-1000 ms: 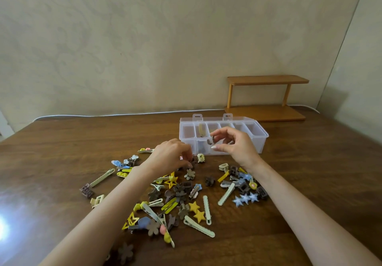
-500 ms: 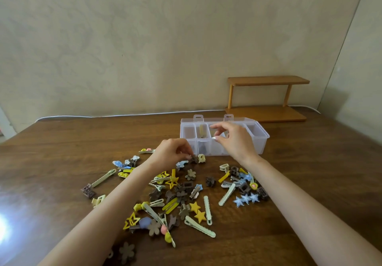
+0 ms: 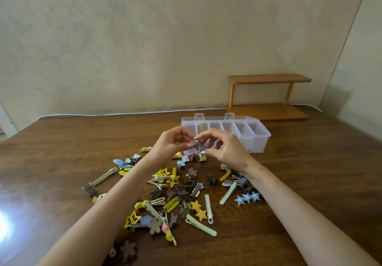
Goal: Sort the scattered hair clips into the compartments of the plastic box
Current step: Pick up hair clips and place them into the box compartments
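Mid-sort, our left hand (image 3: 171, 143) and right hand (image 3: 225, 150) both pinch a brown clip (image 3: 198, 144); next we likely drop it into a matching box (image 3: 258, 143) compartment.

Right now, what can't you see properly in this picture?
All in the head view:
- Brown clip: too small, and pinched between the left hand and right hand, so its shape is unclear.
- Plastic box: both hands hide its front left compartments, and cloudy walls blur the yellow pieces inside.
- Pile of clips: the forearms cover some.
- Forearms: cut off by the bottom edge.
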Demonstrator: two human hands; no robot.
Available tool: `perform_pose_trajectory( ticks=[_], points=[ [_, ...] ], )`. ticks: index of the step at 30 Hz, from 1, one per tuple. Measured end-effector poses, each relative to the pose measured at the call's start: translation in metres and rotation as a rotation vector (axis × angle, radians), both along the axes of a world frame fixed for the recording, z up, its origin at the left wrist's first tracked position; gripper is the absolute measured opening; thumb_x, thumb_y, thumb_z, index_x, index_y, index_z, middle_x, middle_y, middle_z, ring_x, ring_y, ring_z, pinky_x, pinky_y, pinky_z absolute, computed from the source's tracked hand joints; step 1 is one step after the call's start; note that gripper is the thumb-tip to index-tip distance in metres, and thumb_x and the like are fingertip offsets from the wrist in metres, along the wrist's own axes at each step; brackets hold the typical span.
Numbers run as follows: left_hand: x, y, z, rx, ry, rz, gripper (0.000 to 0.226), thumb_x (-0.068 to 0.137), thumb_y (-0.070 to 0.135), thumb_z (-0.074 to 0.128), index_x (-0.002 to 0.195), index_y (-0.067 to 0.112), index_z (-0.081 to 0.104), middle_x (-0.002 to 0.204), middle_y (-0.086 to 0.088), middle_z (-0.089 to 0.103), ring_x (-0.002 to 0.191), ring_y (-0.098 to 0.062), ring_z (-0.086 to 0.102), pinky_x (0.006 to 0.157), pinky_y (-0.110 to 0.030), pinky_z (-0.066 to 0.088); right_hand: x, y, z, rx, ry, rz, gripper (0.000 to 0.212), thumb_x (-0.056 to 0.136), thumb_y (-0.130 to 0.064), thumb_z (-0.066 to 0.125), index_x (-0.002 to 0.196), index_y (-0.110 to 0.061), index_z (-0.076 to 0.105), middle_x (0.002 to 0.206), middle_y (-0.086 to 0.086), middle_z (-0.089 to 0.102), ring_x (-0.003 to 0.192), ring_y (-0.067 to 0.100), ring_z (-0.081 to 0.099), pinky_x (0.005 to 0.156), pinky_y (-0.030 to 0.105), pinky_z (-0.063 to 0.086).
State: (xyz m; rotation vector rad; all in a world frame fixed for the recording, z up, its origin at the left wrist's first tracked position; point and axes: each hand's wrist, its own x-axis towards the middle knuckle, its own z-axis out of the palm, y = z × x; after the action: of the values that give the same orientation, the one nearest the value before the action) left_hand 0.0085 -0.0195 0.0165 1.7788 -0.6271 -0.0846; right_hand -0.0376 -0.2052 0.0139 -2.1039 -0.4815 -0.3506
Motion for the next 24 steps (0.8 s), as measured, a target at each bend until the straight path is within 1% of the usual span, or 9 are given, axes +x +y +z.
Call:
perform_pose_trajectory(
  ticks=[3, 6, 10, 13, 15, 17, 19, 21, 24],
  points=[
    [0.001, -0.001, 0.0, -0.009, -0.007, -0.001, 0.019, 0.082, 0.002, 0.065, 0.099, 0.01, 0.06, 0.083, -0.003, 0.068, 0.081, -0.017, 0.062, 0.075, -0.025, 0.05, 0.0, 0.001, -0.001, 0.034, -0.015, -0.018, 0.022, 0.079, -0.01, 0.072, 0.094, -0.025, 0.066, 0.092, -0.008, 0.066, 0.082, 0.0, 0.057, 0.068, 0.014, 0.044],
    [0.0, -0.006, 0.0, -0.022, -0.029, 0.009, 0.022, 0.082, 0.002, 0.064, 0.102, 0.011, 0.06, 0.085, -0.003, 0.07, 0.079, -0.008, 0.064, 0.073, -0.017, 0.05, 0.001, 0.001, -0.001, 0.021, -0.039, -0.048, 0.014, 0.079, -0.013, 0.073, 0.09, -0.02, 0.065, 0.084, -0.009, 0.064, 0.074, -0.003, 0.055, 0.064, 0.011, 0.042],
    [0.002, -0.006, -0.003, 0.061, -0.159, 0.146, 0.015, 0.085, 0.009, 0.064, 0.098, 0.016, 0.061, 0.09, -0.001, 0.071, 0.084, -0.006, 0.066, 0.074, -0.018, 0.052, 0.006, -0.007, -0.003, 0.036, -0.107, -0.21, 0.012, 0.08, -0.016, 0.073, 0.09, -0.017, 0.066, 0.082, -0.01, 0.062, 0.072, -0.003, 0.053, 0.062, 0.01, 0.041],
    [0.004, -0.004, -0.005, 0.224, -0.29, 0.246, 0.003, 0.087, 0.016, 0.063, 0.09, 0.016, 0.062, 0.08, 0.005, 0.068, 0.067, 0.002, 0.059, 0.061, -0.011, 0.045, 0.014, -0.014, -0.002, -0.009, -0.166, -0.367, 0.01, 0.081, -0.021, 0.072, 0.089, -0.019, 0.066, 0.081, -0.008, 0.062, 0.07, 0.002, 0.051, 0.061, 0.014, 0.04],
    [0.004, -0.003, -0.005, 0.391, -0.396, 0.283, 0.007, 0.088, 0.023, 0.061, 0.088, 0.017, 0.062, 0.072, 0.011, 0.064, 0.061, 0.003, 0.055, 0.058, -0.012, 0.041, 0.021, -0.015, 0.003, -0.058, -0.178, -0.423, 0.009, 0.082, -0.021, 0.07, 0.09, -0.018, 0.066, 0.081, -0.008, 0.06, 0.07, 0.002, 0.049, 0.06, 0.014, 0.037],
    [0.004, -0.004, -0.006, 0.545, -0.476, 0.302, 0.011, 0.089, 0.029, 0.06, 0.09, 0.018, 0.063, 0.072, 0.012, 0.061, 0.062, -0.001, 0.053, 0.056, -0.015, 0.038, 0.03, -0.013, 0.01, -0.13, -0.163, -0.449, 0.01, 0.083, -0.022, 0.069, 0.092, -0.019, 0.067, 0.084, -0.008, 0.058, 0.072, 0.003, 0.048, 0.058, 0.013, 0.032],
    [0.003, -0.005, -0.007, 0.657, -0.506, 0.317, 0.015, 0.089, 0.032, 0.058, 0.094, 0.02, 0.065, 0.074, 0.011, 0.059, 0.065, -0.005, 0.053, 0.055, -0.017, 0.039, 0.041, -0.009, 0.016, -0.204, -0.148, -0.468, 0.012, 0.083, -0.024, 0.069, 0.093, -0.019, 0.068, 0.087, -0.008, 0.056, 0.071, 0.001, 0.047, 0.057, 0.013, 0.031],
    [0.001, -0.006, -0.008, 0.75, -0.522, 0.304, 0.018, 0.09, 0.036, 0.057, 0.101, 0.023, 0.064, 0.076, 0.009, 0.06, 0.068, -0.007, 0.054, 0.056, -0.019, 0.04, 0.051, -0.005, 0.02, -0.258, -0.126, -0.483, 0.014, 0.083, -0.027, 0.069, 0.095, -0.02, 0.068, 0.093, -0.006, 0.059, 0.077, 0.004, 0.051, 0.061, 0.018, 0.037],
    [0.001, -0.008, -0.011, 0.868, -0.521, 0.252, 0.026, 0.089, 0.04, 0.056, 0.112, 0.027, 0.06, 0.088, 0.005, 0.067, 0.075, -0.009, 0.058, 0.063, -0.023, 0.046, 0.057, 0.001, 0.024, -0.359, -0.073, -0.473, 0.024, 0.085, -0.029, 0.066, 0.108, -0.023, 0.066, 0.103, -0.003, 0.06, 0.09, 0.013, 0.056, 0.069, 0.026, 0.042]
  ],
)
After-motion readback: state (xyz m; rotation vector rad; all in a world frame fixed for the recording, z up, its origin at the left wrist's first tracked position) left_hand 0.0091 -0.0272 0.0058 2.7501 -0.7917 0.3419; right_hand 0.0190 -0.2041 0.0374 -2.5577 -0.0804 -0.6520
